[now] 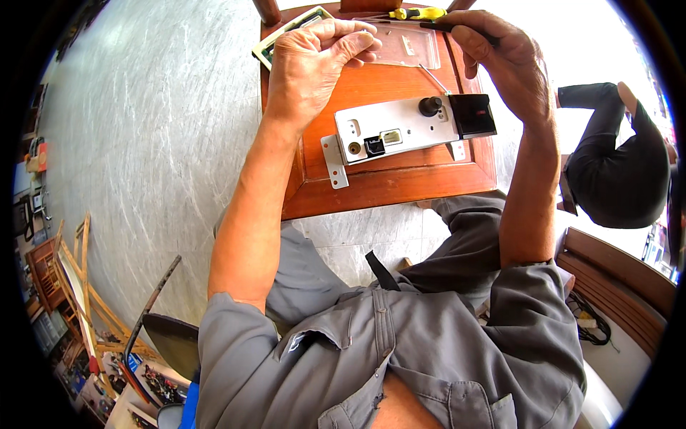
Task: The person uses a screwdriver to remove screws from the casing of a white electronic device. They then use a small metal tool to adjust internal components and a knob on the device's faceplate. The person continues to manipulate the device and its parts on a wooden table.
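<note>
My left hand [311, 68] is raised over the far left of the wooden table, thumb and fingertips pinched together. A tiny light bit shows at the fingertips, too small to name. My right hand [504, 61], over the far right, is closed round a thin screwdriver [436, 26] with a dark handle, its slim shaft pointing left toward my left hand. Below and between my hands lies a white metal housing [400, 129] with a black knob [430, 106], connector sockets, a black end cover [474, 116] and a mounting bracket [334, 163]. Neither hand touches it.
On the table [386, 187], a clear plastic bag [421, 56] with small pieces lies beyond the housing. A cream frame with a green board [266, 51] sits far left; a yellow-and-black handle [418, 13] lies at the far edge. Another person [614, 164] sits at right.
</note>
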`<state>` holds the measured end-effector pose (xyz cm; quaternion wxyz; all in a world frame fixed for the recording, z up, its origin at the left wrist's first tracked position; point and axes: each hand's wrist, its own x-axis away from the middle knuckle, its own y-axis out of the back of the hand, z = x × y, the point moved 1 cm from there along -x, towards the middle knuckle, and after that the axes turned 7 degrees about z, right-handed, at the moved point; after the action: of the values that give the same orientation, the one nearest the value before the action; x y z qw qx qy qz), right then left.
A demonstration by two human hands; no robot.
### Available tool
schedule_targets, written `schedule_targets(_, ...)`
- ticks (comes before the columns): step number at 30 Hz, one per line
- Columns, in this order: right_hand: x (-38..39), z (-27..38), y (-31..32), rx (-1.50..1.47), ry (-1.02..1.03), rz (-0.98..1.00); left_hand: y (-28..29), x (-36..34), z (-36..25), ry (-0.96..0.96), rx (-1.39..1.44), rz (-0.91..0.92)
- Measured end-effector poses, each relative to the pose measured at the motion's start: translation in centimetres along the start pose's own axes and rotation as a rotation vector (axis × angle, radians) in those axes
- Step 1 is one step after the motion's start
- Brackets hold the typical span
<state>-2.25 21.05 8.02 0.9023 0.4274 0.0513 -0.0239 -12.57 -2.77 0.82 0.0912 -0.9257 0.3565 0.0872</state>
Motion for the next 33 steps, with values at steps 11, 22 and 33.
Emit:
schedule_targets(11, 0.6, 6.4, 0.7, -0.169, -0.182, -0.063, -0.2, 0.8, 0.0, -0.141, -0.321, -0.067)
schedule_targets(22, 0.6, 6.0, 0.3, -0.140, -0.137, -0.058, -0.4, 1.2, 0.0, -0.141, -0.402, -0.042)
schedule_targets(33, 0.4, 6.1, 0.3, -0.096, -0.178, -0.032, -0.6, 1.4, -0.5, -0.135, -0.458, -0.047)
